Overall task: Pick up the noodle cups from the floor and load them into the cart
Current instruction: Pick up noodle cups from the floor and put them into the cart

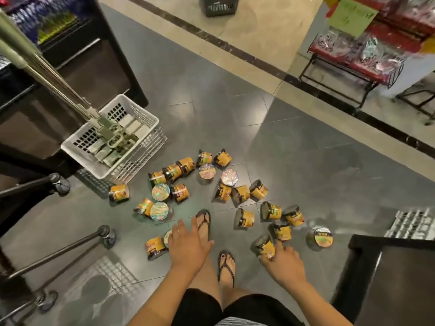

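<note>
Head view. Many yellow cups (241,192) are seen scattered on the grey floor (306,149). Most are tipped on their sides; a few stand upright with shiny lids up. They are spread between a white basket (150,121) at the left and a dark cabinet (388,278) at the lower right. The cart (58,253) is shown only in part at the left edge, by its dark bars and wheels, near the leftmost cups.

The left hand (188,245) is held low over an upright cup (167,238), its fingers straight and spread apart. The lid is partly covered by the hand, and contact cannot be told. A tipped cup (155,247) lies just beside that one, on its left.

The right hand (286,262) is set on a tilted cup (264,245), with fingers curled round its lower side and the index finger laid along it. Two feet in sandals (203,223) are placed between the hands.

Pale boxes (134,125) are held in the basket, and a metal pole (47,74) is seen crossing it from the upper left. A red rack (353,60) of bagged goods is set at the upper right.
</note>
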Available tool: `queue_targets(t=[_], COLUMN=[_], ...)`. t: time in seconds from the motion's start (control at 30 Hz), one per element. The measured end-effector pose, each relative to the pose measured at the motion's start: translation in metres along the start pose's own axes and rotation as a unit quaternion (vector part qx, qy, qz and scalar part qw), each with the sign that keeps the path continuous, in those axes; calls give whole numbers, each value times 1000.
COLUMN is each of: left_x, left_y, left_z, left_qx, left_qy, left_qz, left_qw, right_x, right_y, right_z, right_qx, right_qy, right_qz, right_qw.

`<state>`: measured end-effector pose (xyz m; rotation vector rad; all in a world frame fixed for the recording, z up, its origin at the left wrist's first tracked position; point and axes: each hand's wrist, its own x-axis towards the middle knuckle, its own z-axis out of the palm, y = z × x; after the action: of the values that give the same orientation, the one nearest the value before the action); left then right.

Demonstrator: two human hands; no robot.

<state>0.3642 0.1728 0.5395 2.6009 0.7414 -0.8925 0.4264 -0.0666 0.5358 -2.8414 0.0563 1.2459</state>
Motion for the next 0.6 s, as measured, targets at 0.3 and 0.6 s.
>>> queue_targets(t=[0.3,0.6], left_x=[126,279], left_y=[-19,-12], left_z=[-60,-50], left_qx=[-33,-2], left_qy=[-34,-42], left_qz=[-19,-41], left_qw=[999,998], right_x=[89,224], right_y=[-78,-180], right_z=[-54,-65], right_qx=[-7,106], right_qy=[-58,-71], right_qz=[71,102], right_qw=[996,987])
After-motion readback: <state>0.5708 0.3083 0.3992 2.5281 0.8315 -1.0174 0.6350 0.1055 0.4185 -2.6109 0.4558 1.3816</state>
